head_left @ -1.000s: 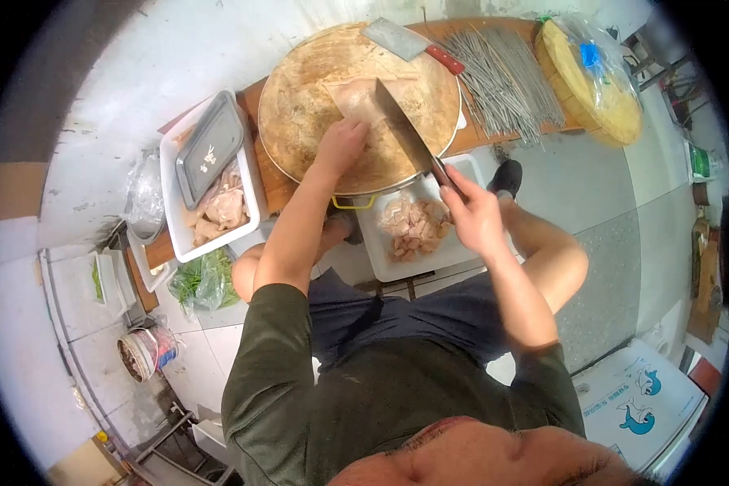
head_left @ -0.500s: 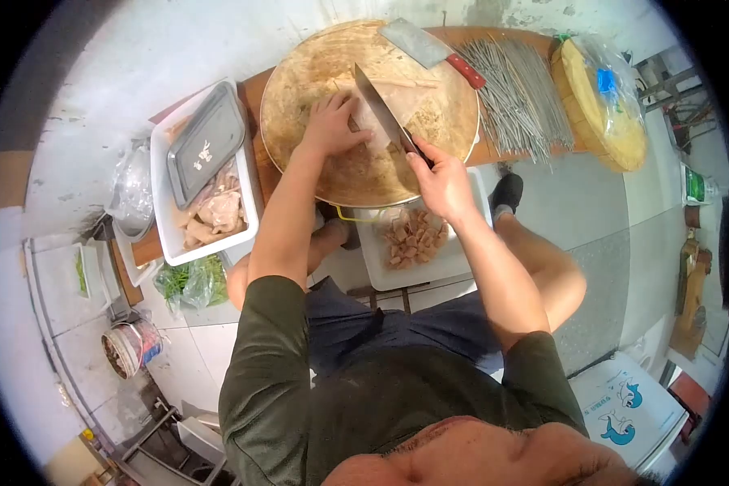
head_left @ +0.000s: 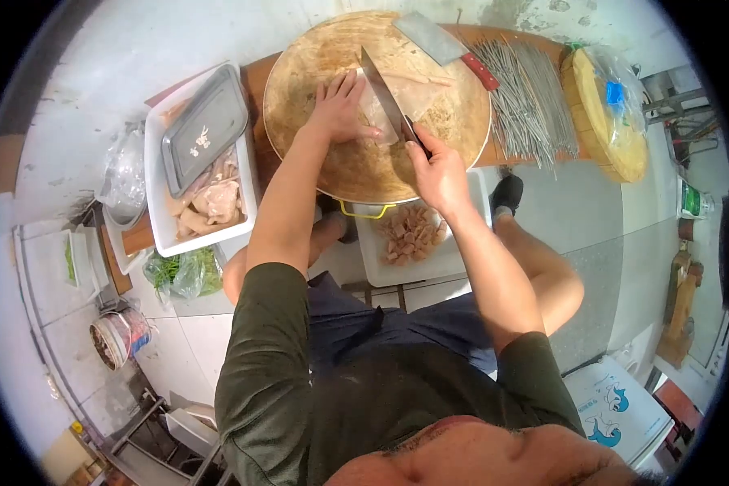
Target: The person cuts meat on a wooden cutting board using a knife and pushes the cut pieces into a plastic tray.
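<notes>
A pale, flat piece of raw meat [head_left: 413, 95] lies on the round wooden chopping board [head_left: 308, 65]. My right hand [head_left: 440, 170] is wrapped round the handle of a long kitchen knife [head_left: 383, 95], whose blade lies across the meat, pointing away from me. Left of the blade, my left hand [head_left: 342, 112] rests with fingers stretched out and thumb spread, touching the meat's left edge. A cleaver [head_left: 433, 38] with a red handle lies at the board's far right edge. Below the board, cut meat pieces [head_left: 411, 235] sit in a white tray [head_left: 454, 263].
At left, a white tub [head_left: 160, 219] holds raw meat [head_left: 217, 202] and a grey tray [head_left: 206, 134]. Metal skewers [head_left: 526, 101] lie right of the board, beside another round wooden board [head_left: 624, 154]. Bagged greens [head_left: 182, 271] and a bucket [head_left: 121, 336] are at lower left.
My left fingers have straightened and spread, reaching a little farther along the meat's left side. The knife stays over the meat in my right hand. The camera view has shifted slightly.
</notes>
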Available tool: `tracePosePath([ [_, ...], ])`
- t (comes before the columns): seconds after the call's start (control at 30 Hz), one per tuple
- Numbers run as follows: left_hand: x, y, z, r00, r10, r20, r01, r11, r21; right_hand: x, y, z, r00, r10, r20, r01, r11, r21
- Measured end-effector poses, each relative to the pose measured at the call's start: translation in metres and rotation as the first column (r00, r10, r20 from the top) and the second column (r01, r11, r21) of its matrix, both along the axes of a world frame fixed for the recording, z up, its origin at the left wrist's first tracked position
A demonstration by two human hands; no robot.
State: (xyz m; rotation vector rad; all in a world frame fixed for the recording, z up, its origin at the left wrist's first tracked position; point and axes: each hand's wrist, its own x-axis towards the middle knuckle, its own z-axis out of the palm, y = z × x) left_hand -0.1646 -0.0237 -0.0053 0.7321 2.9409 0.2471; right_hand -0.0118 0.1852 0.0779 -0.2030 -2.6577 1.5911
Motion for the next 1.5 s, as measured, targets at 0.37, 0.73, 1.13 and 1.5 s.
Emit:
tracePosePath([
  [0.37, -0.002, -0.002, -0.003, 1.000, -0.024, -0.004, 0.024, 0.999, 0.029, -0.011, -0.014, 0.020, 0.998, -0.009, 0.060, 0.001, 0.993, 0.119],
  [0.73, 0.000, -0.002, -0.002, 0.999, -0.032, -0.007, 0.032, 0.999, 0.013, -0.015, -0.022, 0.003, 0.997, 0.007, -0.075, 0.004, 0.989, 0.147],
  [1.13, 0.006, -0.001, 0.011, 0.999, -0.028, 0.044, 0.027, 0.999, 0.023, -0.022, -0.033, 0.010, 0.999, 0.033, -0.011, -0.029, 0.962, 0.271],
  [1.5, 0.012, 0.003, 0.013, 0.999, -0.012, 0.045, 0.013, 0.999, -0.033, -0.031, -0.037, 0.007, 0.999, 0.039, -0.023, -0.029, 0.942, 0.334],
])
